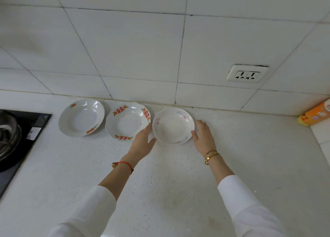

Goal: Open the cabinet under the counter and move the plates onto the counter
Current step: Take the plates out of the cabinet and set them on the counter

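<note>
Three white plates sit in a row on the speckled white counter (160, 183), close to the tiled wall. The left plate (81, 117) has orange fruit prints. The middle plate (127, 122) has red and orange marks on a scalloped rim. The right plate (173, 125) has faint pink and blue flowers. My left hand (142, 140) lies at the right plate's left edge, fingers straight, between it and the middle plate. My right hand (202, 137) lies at its right edge, fingers straight along the rim. The cabinet is out of view.
A black gas hob (21, 138) with a burner is set into the counter at the left. An orange bottle (316, 112) lies at the far right by the wall. A double wall socket (247, 74) sits above the counter.
</note>
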The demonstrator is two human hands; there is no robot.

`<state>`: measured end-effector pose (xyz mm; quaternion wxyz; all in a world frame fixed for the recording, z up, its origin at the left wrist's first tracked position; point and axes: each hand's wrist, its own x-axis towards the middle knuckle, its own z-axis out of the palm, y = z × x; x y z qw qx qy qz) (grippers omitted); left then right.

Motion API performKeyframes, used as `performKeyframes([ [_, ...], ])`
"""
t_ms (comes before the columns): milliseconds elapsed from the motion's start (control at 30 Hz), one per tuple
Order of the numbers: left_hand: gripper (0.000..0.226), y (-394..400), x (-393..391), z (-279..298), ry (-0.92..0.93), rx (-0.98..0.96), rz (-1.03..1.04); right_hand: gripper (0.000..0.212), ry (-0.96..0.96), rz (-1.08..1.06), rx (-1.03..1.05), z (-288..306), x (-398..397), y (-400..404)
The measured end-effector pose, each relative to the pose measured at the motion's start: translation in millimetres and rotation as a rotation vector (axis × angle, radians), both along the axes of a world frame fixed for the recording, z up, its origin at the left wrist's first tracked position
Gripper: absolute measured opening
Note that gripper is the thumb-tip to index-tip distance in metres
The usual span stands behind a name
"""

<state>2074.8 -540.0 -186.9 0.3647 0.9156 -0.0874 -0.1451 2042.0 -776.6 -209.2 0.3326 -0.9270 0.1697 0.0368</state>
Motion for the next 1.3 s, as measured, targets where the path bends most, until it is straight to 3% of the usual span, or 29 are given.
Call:
performKeyframes([
  [333,0.061,62,-62,67,-0.308,0.117,0.023,0.048,-0.301,0.170,-0.061,65,-50,48],
  [633,0.057,130,-150,106,-0.517,0.160,0.135,0.048,-0.390,0.304,-0.057,114,-106,109],
  [967,0.052,218,-247,131,-0.589,0.167,0.220,0.047,-0.481,0.355,-0.070,145,-179,183],
  [1300,0.053,335,-352,127,-0.572,0.155,0.184,0.048,-0.446,0.306,-0.027,133,-305,297],
])
